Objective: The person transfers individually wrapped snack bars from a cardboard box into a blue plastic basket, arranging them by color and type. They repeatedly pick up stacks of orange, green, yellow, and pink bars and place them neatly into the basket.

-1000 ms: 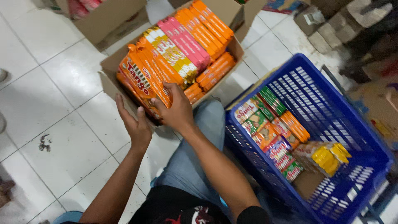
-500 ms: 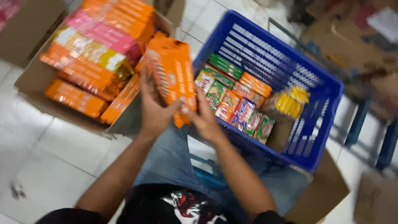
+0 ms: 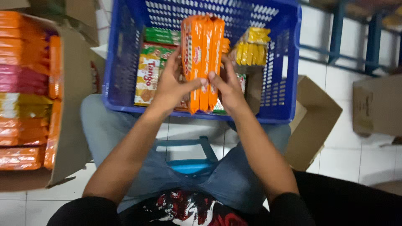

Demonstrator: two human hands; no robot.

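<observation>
Both my hands hold a stack of three long orange snack packs (image 3: 203, 58) upright over the near side of a blue plastic crate (image 3: 289, 62). My left hand (image 3: 169, 83) grips the stack's left side, thumb across the front. My right hand (image 3: 228, 86) presses on its right side. Inside the crate lie green and cream snack packs (image 3: 150, 69) on the left and a bundle of yellow packs (image 3: 251, 48) at the back right.
An open cardboard box (image 3: 71, 104) at the left holds rows of orange, pink and yellow packs (image 3: 23, 83). Flattened cardboard (image 3: 312, 121) lies right of the crate, another box (image 3: 377, 106) at far right. Blue metal legs (image 3: 372, 37) stand behind. White tiled floor.
My hands lifted orange packs out of the cardboard box and carried them right, over the blue crate. The view swung right, so the box now sits at the left edge.
</observation>
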